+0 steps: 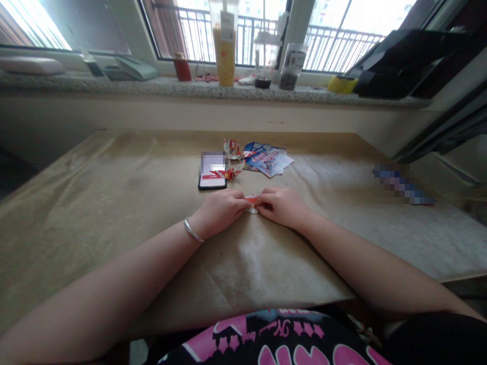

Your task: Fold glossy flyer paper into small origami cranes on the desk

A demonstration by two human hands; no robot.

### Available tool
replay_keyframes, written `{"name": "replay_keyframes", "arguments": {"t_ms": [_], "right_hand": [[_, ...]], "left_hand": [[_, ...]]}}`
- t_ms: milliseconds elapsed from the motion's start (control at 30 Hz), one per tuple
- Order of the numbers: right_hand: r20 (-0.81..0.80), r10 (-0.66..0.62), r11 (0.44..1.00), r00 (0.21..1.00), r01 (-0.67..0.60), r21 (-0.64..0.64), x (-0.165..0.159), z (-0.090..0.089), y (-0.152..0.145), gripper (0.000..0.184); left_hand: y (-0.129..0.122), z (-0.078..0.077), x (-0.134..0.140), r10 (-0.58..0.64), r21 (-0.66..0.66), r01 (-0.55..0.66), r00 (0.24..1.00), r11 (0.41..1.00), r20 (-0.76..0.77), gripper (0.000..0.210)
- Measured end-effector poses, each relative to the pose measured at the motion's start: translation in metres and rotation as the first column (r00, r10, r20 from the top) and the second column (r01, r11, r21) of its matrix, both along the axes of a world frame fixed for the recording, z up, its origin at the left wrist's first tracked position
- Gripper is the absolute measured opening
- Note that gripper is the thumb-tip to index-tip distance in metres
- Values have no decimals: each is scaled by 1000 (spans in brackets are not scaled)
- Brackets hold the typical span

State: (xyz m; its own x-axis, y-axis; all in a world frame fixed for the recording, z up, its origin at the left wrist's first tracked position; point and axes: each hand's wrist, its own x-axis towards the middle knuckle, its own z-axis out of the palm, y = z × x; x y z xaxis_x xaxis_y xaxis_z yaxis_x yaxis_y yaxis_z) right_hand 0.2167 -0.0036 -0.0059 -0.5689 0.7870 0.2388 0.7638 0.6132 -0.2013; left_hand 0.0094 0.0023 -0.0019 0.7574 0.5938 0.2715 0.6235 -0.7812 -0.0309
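Between my two hands is a small red-and-white piece of folded paper [252, 198], low over the cloth-covered table. My left hand [224, 208], with a silver bracelet at the wrist, pinches its left side. On the right side, the fingertips of my right hand [279, 205] are closed on the same paper. My fingers cover part of it. Just beyond lie two red-and-white folded paper pieces [233, 148], the nearer one overlapping a phone [213, 183]. Beside them is a fanned pile of blue printed leaflets [268, 159].
A blurred blue strip-like item [403, 185] lies at the table's right. On the stone windowsill [133, 87] behind stand a tall cup of yellow contents [224, 56], a clear jar [292, 66], a red container [182, 68], a yellow roll [342, 84] and a black bag [399, 66].
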Motion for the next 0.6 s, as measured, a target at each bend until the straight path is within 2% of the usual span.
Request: {"name": "replay_keyframes", "arguments": {"t_ms": [300,467,600], "right_hand": [[-37,-66,997,997,64,-44,0,0,-1,18],[-28,-80,996,996,79,-34,0,-1,-1,16],[-18,-78,996,997,77,-33,-1,0,-1,17]], "left_hand": [[5,-6,-3,-63,82,59,997,995,49,22],[8,-9,-7,-121,66,117,990,991,67,20],[6,-9,-6,-111,91,108,993,990,34,22]]}}
